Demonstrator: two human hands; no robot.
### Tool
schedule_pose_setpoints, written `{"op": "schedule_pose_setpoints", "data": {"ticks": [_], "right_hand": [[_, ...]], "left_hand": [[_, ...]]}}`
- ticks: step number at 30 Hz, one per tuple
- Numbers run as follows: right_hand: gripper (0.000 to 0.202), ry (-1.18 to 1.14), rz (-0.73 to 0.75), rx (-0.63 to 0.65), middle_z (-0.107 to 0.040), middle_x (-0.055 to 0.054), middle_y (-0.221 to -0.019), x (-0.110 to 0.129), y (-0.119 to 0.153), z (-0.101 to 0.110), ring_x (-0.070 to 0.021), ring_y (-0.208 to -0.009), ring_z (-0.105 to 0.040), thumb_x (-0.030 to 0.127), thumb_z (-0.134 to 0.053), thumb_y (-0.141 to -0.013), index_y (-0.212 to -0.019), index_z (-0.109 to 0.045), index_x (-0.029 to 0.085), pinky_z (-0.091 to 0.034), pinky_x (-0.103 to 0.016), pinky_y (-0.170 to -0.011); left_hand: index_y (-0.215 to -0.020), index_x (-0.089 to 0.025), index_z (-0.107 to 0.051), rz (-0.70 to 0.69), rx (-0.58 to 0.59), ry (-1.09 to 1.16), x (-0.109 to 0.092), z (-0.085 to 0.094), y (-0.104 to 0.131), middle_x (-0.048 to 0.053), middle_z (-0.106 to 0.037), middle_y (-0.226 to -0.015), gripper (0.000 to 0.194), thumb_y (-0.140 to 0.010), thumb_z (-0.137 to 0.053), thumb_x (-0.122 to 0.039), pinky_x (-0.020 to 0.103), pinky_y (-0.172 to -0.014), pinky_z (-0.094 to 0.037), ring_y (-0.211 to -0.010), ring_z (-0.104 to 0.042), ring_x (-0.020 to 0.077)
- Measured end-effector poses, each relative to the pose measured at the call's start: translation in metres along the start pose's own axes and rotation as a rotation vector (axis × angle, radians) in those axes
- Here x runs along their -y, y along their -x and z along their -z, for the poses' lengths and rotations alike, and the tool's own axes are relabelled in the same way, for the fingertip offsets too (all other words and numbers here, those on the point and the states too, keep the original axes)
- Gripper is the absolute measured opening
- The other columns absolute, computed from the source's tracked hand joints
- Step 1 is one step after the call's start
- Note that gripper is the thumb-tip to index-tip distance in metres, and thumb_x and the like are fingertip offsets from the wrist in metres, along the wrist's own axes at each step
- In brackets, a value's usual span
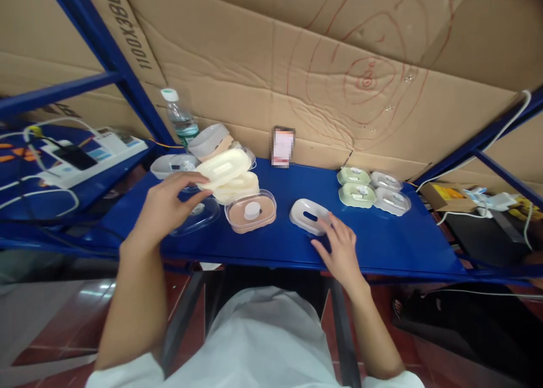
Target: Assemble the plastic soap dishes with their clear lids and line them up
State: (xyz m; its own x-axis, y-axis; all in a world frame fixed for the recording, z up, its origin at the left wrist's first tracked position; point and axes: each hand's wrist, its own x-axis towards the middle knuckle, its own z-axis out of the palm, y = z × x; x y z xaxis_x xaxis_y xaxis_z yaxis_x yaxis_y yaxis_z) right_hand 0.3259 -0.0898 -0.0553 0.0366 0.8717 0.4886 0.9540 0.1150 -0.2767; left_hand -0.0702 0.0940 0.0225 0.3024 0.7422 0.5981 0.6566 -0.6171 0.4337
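now the left hand is pinching a cream tray by one end, risking a drop if its grip slackens, while the half-open right hand is touching a white dish.

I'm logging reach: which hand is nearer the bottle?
Left: the left hand is in front of the bottle, the right hand much farther to its right.

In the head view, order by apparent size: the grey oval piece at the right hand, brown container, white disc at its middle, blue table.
1. Blue table
2. Brown container
3. Grey oval piece
4. White disc
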Motion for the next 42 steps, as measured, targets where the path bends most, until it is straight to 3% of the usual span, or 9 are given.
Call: {"op": "schedule_pose_setpoints", "data": {"ticks": [4, 8, 12, 15, 23, 29, 36, 39, 42], "right_hand": [[0.036, -0.022, 0.052, 0.060, -0.073, -0.015, -0.139, -0.005, -0.001, -0.009, -0.0350, -0.132, -0.065, 0.039, -0.056, -0.110, -0.141, -0.067, 0.024, -0.048, -0.059, -0.111], [0.027, -0.144, -0.124, -0.093, -0.077, -0.013, -0.119, -0.033, 0.011, 0.008, -0.0325, -0.114, -0.072, 0.041, -0.059, -0.108, -0.122, -0.073, 0.022, -0.058, -0.052, -0.100], [0.026, -0.235, -0.146, -0.144, -0.076, -0.013, -0.126, -0.043, 0.030, 0.028, -0.0316, -0.122, -0.071, 0.041, -0.060, -0.108, -0.125, -0.071, 0.024, -0.059, -0.053, -0.105], [0.026, -0.222, -0.150, -0.140, -0.075, -0.013, -0.129, -0.041, 0.038, 0.026, -0.0323, -0.128, -0.068, 0.039, -0.057, -0.109, -0.125, -0.071, 0.025, -0.057, -0.058, -0.109], [0.027, -0.132, -0.108, -0.223, -0.073, -0.014, -0.134, -0.049, 0.027, 0.014, -0.0328, -0.133, -0.065, 0.034, -0.057, -0.109, -0.131, -0.069, 0.025, -0.053, -0.060, -0.114], [0.029, -0.166, -0.001, -0.153, -0.073, -0.012, -0.134, -0.035, 0.019, 0.022, -0.0325, -0.137, -0.063, 0.027, -0.060, -0.107, -0.135, -0.067, 0.027, -0.052, -0.061, -0.115], [0.030, -0.160, 0.107, -0.021, -0.073, -0.010, -0.132, 0.000, 0.024, 0.017, -0.0338, -0.137, -0.063, 0.023, -0.063, -0.105, -0.135, -0.067, 0.030, -0.052, -0.062, -0.114], [0.031, -0.165, 0.146, 0.005, -0.073, -0.010, -0.131, 0.006, 0.023, 0.011, -0.0331, -0.136, -0.065, 0.023, -0.064, -0.105, -0.135, -0.066, 0.028, -0.053, -0.061, -0.115], [0.033, -0.185, 0.205, 0.063, -0.072, -0.011, -0.132, 0.010, 0.019, 0.005, -0.0312, -0.136, -0.064, 0.021, -0.064, -0.105, -0.138, -0.065, 0.027, -0.052, -0.060, -0.118]], "left_hand": [[-0.113, -0.026, -0.069, -0.119, -0.074, 0.074, -0.072, -0.011, 0.044, 0.001, -0.077, -0.123, 0.012, -0.103, -0.068, -0.033, 0.047, -0.114, -0.055, -0.122, -0.071, 0.0239], [-0.126, -0.024, -0.065, -0.366, 0.221, 0.218, -0.125, -0.067, 0.091, 0.008, -0.074, -0.129, 0.022, -0.107, -0.056, -0.017, 0.041, -0.112, -0.060, -0.127, -0.070, 0.0218], [-0.128, -0.019, -0.063, -0.450, 0.393, 0.167, -0.132, -0.118, 0.105, 0.011, -0.072, -0.129, 0.025, -0.108, -0.048, -0.016, 0.046, -0.114, -0.059, -0.131, -0.068, 0.0259], [-0.132, -0.020, -0.060, -0.442, 0.423, 0.137, -0.124, -0.133, 0.099, 0.012, -0.069, -0.135, 0.031, -0.106, -0.047, -0.011, 0.047, -0.114, -0.059, -0.134, -0.067, 0.0264], [-0.132, -0.018, -0.062, -0.394, 0.405, 0.106, -0.110, -0.128, 0.101, 0.014, -0.059, -0.156, 0.049, -0.094, -0.042, 0.005, 0.044, -0.129, -0.045, -0.155, -0.049, 0.0255], [-0.142, -0.018, -0.060, -0.343, 0.349, 0.080, -0.114, -0.125, 0.112, 0.016, -0.052, -0.164, 0.051, -0.097, -0.044, 0.001, 0.045, -0.124, -0.051, -0.156, -0.047, 0.0281], [-0.141, -0.027, -0.064, -0.290, 0.104, 0.010, -0.117, -0.076, 0.104, 0.013, -0.068, -0.145, 0.045, -0.101, -0.056, -0.009, 0.054, -0.119, -0.052, -0.140, -0.062, 0.0297], [-0.140, -0.029, -0.065, -0.167, -0.021, -0.113, -0.102, -0.061, 0.097, 0.013, -0.067, -0.147, 0.043, -0.100, -0.063, -0.015, 0.059, -0.125, -0.040, -0.141, -0.060, 0.0321], [-0.140, -0.029, -0.067, -0.056, -0.027, -0.203, -0.082, -0.059, 0.091, 0.014, -0.061, -0.155, 0.040, -0.101, -0.066, -0.022, 0.063, -0.126, -0.033, -0.147, -0.054, 0.0362]]}}
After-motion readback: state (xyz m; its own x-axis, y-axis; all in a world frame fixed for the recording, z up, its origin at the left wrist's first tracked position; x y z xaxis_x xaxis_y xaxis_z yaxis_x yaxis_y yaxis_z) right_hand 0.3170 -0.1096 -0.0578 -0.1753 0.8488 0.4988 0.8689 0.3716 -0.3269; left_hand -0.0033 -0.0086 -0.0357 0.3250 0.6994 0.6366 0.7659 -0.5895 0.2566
